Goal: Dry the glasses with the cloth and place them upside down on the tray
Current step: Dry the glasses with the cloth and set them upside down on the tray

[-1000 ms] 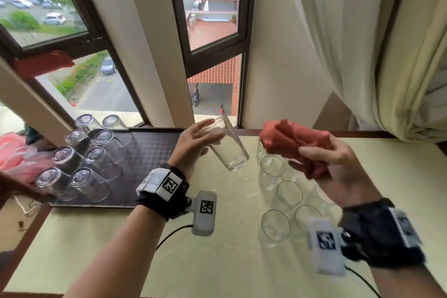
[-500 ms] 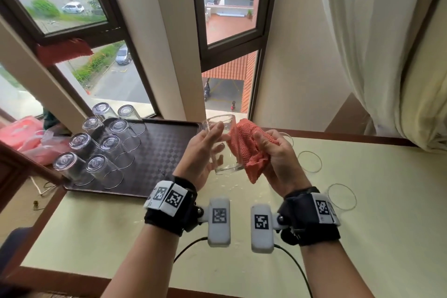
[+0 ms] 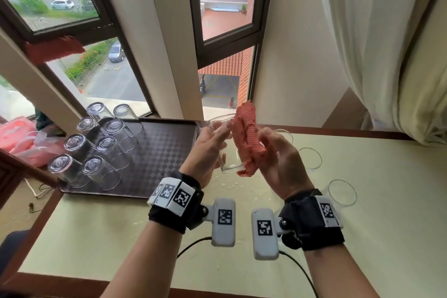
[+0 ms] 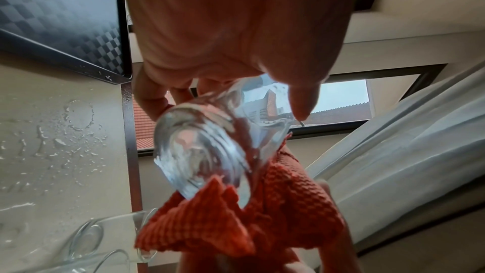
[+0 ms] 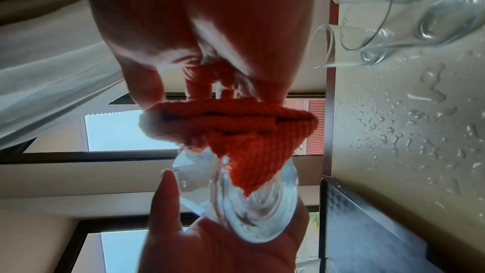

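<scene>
Compared with 0.5 s ago, the cloth [image 3: 246,138] stands taller, a rolled end now poking up above the rim of the held glass [image 3: 226,145], where before it hung bunched against the glass side; 1.0 s ago the two hands were well apart, the cloth clear of the glass. The left hand [image 3: 208,152] has its grip wrapped around the clear glass, thumb on one side and fingers on the other, holding it above the counter [image 3: 362,237] with its thick base toward the wrists, as the left wrist view shows. The right hand [image 3: 278,162] has its grip closed on the red waffle-weave cloth, which touches the glass along its right side; whether any cloth sits inside the glass I cannot tell. The dark checkered tray [image 3: 164,152] lies on the counter's left part, just left of the hands, carrying 8 glasses upside down [image 3: 96,147] in its left half, so its right half is bare surface. At least 3 more wet glasses [image 3: 342,192] stand rim-up on the counter to the right of and beyond the right hand, near the far wooden edge. Water droplets [image 4: 65,138] spot the counter just beside the tray's near corner. The curtain [image 3: 387,55] hangs at the far right, apart from the hands.
</scene>
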Demonstrator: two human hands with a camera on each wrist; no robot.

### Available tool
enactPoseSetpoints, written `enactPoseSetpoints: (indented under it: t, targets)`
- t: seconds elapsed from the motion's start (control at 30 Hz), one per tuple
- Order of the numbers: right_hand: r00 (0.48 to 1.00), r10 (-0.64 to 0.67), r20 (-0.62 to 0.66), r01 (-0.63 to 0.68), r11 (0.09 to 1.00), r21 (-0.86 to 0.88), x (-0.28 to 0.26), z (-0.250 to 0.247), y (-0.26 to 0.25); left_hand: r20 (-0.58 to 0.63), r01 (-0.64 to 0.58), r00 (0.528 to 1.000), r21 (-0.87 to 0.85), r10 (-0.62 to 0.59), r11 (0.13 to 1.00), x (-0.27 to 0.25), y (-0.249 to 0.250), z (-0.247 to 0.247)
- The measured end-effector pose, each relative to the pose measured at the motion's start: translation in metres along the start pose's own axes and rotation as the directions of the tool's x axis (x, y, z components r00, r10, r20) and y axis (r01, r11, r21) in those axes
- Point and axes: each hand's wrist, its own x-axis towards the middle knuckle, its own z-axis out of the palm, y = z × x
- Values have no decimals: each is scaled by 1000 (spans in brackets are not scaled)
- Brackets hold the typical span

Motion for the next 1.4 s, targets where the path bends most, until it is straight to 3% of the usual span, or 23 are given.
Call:
enactPoseSetpoints:
  t: [0.23,0.43,0.53,0.8,1.0,1.13,1.27,1.4]
  targets:
    - [999,26,-39,-32,986,-163,11,10,2,5,-54,999,22,54,998,4,1,3]
    - [997,68,33,-46,899,-436,14,15,11,32,-6,999,9,6,1000,7,3,3]
    - [997,52,50,-22,877,-480,12,11,14,68,43,997,5,-43,999,10,0,1]
    - [996,-37,87,65,936,-345,18,12,22,159,-33,987,2,33,999,12,-1,4]
    - [987,33,158,4,973,-229,25,11,22,181,-77,980,-17,79,997,16,-7,-2]
    - [993,21,116,-3,988,-153,28,8,25,231,-72,971,47,59,996,19,-8,-5]
    - [996,-76,46,87,940,-329,26,8,25,239,8,971,-61,6,998,21,2,-18]
    - [990,-114,82,139,887,-440,23,17,27,286,54,958,-94,-25,994,20,9,-21]
